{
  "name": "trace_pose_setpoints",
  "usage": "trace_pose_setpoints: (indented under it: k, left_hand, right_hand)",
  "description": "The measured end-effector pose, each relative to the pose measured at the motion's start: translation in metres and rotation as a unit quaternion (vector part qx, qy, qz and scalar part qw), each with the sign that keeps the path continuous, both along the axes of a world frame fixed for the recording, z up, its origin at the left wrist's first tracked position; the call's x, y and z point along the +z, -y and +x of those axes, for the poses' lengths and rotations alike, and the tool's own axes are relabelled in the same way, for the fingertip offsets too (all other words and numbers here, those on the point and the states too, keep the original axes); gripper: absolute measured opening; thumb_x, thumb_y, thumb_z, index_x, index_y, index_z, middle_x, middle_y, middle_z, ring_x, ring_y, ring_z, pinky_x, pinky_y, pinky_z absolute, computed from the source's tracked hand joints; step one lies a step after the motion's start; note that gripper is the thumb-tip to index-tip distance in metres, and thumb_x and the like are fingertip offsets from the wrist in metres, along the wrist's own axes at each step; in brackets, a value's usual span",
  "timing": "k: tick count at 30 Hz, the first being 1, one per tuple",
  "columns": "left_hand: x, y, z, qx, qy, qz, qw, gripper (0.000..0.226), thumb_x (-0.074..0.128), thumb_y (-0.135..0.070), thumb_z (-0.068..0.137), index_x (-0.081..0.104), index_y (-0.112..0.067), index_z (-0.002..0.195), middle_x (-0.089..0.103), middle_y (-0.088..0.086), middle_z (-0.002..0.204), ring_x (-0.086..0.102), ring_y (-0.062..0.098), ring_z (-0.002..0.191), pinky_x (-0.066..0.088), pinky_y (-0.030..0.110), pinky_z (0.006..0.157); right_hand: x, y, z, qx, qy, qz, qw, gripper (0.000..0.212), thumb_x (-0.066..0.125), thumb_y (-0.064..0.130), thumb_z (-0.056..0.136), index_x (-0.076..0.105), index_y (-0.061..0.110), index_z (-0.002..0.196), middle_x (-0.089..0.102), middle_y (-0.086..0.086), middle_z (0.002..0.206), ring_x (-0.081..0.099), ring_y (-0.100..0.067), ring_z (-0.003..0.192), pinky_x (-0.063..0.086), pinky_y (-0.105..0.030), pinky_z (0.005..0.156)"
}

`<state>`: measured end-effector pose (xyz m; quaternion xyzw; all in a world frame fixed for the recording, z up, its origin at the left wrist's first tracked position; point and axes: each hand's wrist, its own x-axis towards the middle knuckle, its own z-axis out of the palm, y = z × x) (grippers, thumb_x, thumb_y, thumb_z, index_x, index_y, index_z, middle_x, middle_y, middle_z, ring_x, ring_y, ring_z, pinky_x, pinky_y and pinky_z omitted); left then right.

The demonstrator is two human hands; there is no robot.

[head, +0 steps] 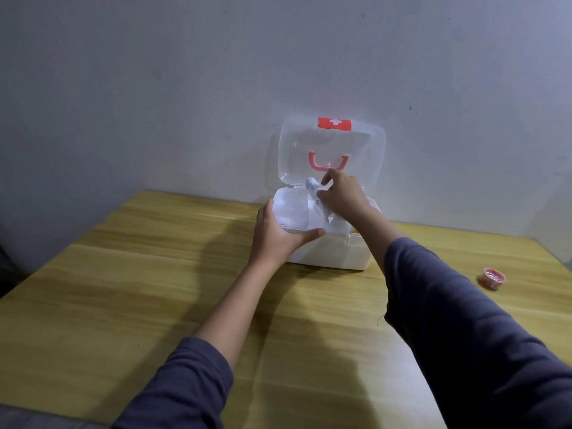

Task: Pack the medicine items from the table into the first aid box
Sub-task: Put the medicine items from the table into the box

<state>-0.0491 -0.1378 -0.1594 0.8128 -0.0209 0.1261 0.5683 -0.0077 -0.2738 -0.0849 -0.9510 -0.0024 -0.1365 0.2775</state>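
A white first aid box [334, 255] stands at the back of the wooden table, against the wall. Its clear lid [331, 150], with a red cross tab and pink handle, is raised. My left hand [278, 233] grips the box's front left corner, thumb along the rim. My right hand [340, 196] is over the open box, holding a white tube [314, 191] tilted into it. A white inner tray [291, 209] fills the left of the box. A small round red-lidded tin [492, 278] lies on the table to the right.
The wooden table [154, 274] runs to a grey wall behind. Its right edge slants near the red tin. Something yellow [354, 233] shows inside the box's right side.
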Motion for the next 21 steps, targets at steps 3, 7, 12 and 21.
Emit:
trace_pose_setpoints:
  k: [3,7,12,21]
  left_hand:
    - [0.000,0.000,0.000,-0.001,-0.001,0.001,1.000,0.111,0.092,-0.043,0.056,0.034,-0.018,0.147,0.042,0.001,0.145,0.042,0.017,0.134,0.033,0.021,0.095]
    - [0.000,0.000,0.001,-0.002,-0.005,0.001,1.000,0.111,0.092,-0.041,0.057,0.033,-0.017,0.148,0.041,0.002,0.146,0.041,0.017,0.134,0.032,0.020,0.093]
    - [0.001,0.000,0.001,-0.004,-0.005,0.003,1.000,0.113,0.092,-0.042,0.056,0.033,-0.015,0.148,0.041,0.003,0.147,0.041,0.019,0.135,0.034,0.022,0.095]
    - [0.001,0.000,0.000,-0.001,0.000,0.007,1.000,0.108,0.092,-0.043,0.055,0.036,-0.017,0.145,0.043,0.001,0.142,0.043,0.015,0.129,0.034,0.020,0.090]
  right_hand:
    - [0.001,-0.003,-0.002,-0.005,-0.015,-0.021,1.000,0.028,0.052,0.014,0.085,0.053,0.007,0.112,0.058,-0.016,0.099,0.052,-0.029,0.078,0.042,-0.033,0.065]
    - [0.005,-0.006,-0.001,-0.012,-0.028,-0.027,0.999,0.024,0.053,0.012,0.083,0.057,0.001,0.104,0.060,-0.016,0.094,0.056,-0.032,0.083,0.052,-0.041,0.077]
    - [0.004,-0.011,0.000,0.001,-0.064,-0.046,0.997,0.025,0.055,0.007,0.080,0.060,-0.004,0.101,0.064,-0.020,0.102,0.057,-0.032,0.092,0.045,-0.033,0.067]
    - [0.001,0.008,-0.003,0.077,-0.076,-0.056,0.993,0.041,0.071,0.023,0.076,0.060,0.007,0.113,0.061,-0.010,0.118,0.057,-0.027,0.107,0.045,-0.031,0.083]
